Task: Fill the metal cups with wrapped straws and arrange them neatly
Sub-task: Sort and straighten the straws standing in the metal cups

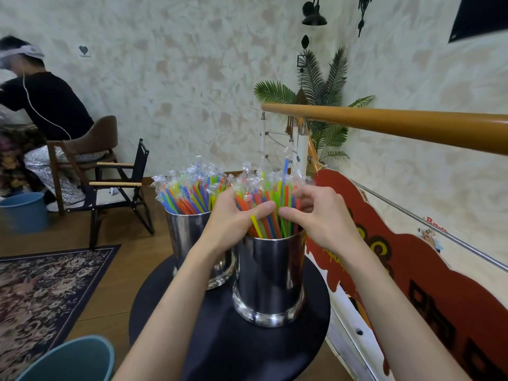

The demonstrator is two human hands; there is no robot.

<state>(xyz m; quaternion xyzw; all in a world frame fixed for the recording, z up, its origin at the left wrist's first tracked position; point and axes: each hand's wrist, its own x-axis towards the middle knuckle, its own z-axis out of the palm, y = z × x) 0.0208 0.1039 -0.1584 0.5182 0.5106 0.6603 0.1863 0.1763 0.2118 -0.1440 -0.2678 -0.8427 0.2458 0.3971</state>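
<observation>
Two shiny metal cups stand on a small round dark table. The near cup holds a bundle of coloured wrapped straws. My left hand grips that bundle from the left, thumb across its front. On the bundle's right side my right hand holds the straws, with thumb and fingers curled round them. The far cup, behind and to the left, is packed with upright wrapped straws; my left forearm hides part of it.
A wooden handrail and a red-and-white panel run along the right. A teal bucket sits at the bottom left beside a patterned rug. A folding chair, a blue bucket and a seated person are at the left.
</observation>
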